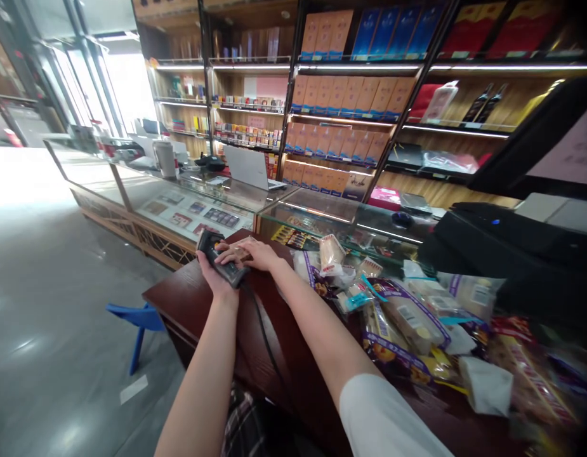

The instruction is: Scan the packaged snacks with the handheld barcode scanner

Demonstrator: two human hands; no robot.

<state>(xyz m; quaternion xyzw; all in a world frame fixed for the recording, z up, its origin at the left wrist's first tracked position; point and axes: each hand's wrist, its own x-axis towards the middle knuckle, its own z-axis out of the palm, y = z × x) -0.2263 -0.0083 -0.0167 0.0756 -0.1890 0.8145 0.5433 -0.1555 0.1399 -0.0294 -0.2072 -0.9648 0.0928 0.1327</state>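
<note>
Now, at eight o'clock, the left hand [213,280] wraps the corded black scanner [228,271]; the right hand [261,255] bends over it, pinch unclear; snack packets [407,311] crowd four o'clock.

The head camera is looking out from the wearer's own head, facing forward and tilting down over a dark red desk [179,289]. Both forearms [322,324] are rising large from the bottom edge, near the lens, with the left hand [214,276] and right hand [257,254] sitting just left of centre. Packaged snacks [412,317] are filling the lower right, also close. Farther off, a glass counter [274,203] is crossing mid-frame, and wall shelves [250,66] are spanning the top, uprights leaning outward. Grey floor [93,355] is occupying the lower left.
</note>
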